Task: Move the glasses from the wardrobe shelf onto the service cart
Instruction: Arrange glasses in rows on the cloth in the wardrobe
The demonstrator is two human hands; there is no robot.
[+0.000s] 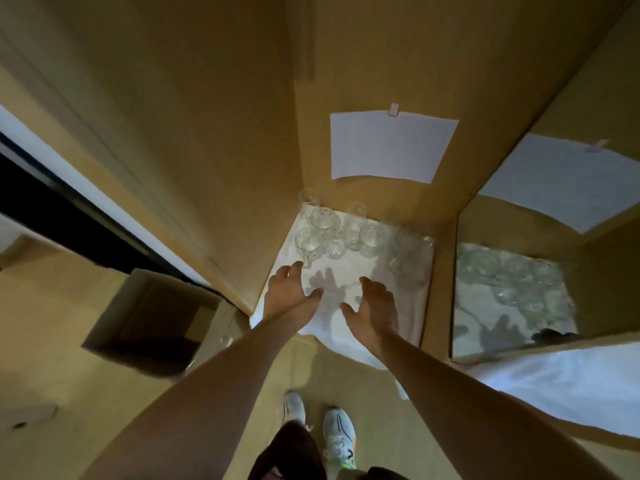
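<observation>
Both hands, left hand (pixel 292 294) and right hand (pixel 375 308), reaching with fingers spread wide, holding nothing. Glasses (pixel 332 233) on shelf (pixel 346 271): probably fragile, slippery; best gripped around the bowl.

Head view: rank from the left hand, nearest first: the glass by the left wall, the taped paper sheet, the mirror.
From the left hand:
1. Glass by the left wall, just beyond its fingers.
2. Paper sheet, on the back wall above.
3. Mirror, far right.
</observation>
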